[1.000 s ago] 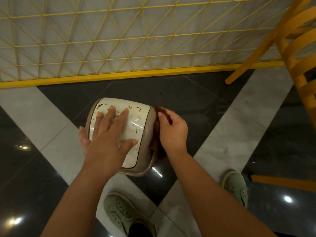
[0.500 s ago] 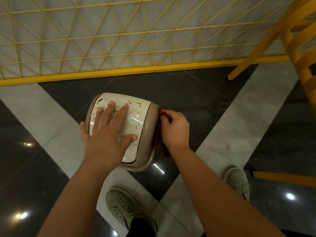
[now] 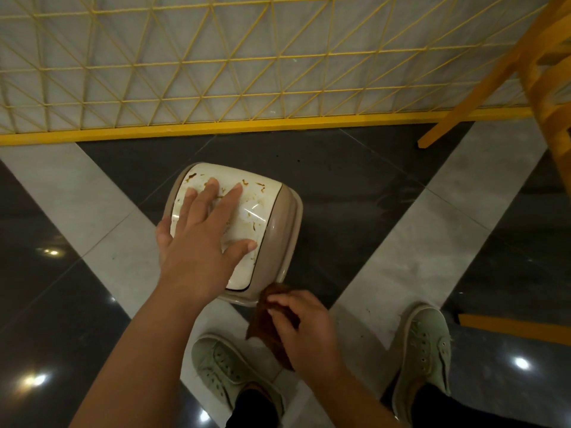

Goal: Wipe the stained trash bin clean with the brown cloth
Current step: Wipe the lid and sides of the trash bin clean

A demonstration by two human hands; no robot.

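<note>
I have the trash bin [image 3: 247,217] standing on the dark floor tile between the pale stripes, nearer the yellow lattice fence [image 3: 216,72] than my shoes. My left hand [image 3: 200,242] lies flat on its cream lid [image 3: 256,211], fingers spread wide, palm pressing down. My right hand [image 3: 302,329] is low at the near right corner of the bin, fingers curled around the brown cloth [image 3: 265,322], pinching it bunched; the cloth's top edge sits just beside the tan rim, and I cannot tell whether it touches.

The risks as I judge them from here. Brown stains are scattered over the lid, several right beside my spread fingers, so my steadying palm may be covering dirt that the cloth never reaches, or it could smear it further. The lid looks like a swing or push flap; leaning on it too hard could tip it inward and cost me my brace. The floor is glossy, so a firm sideways rub at that low corner could skate the whole bin towards the fence. The cloth is wadded small, so little of it would meet the surface, and a loose end trails near my left shoe [image 3: 228,372], where it could drag on the floor and pick up grit
</note>
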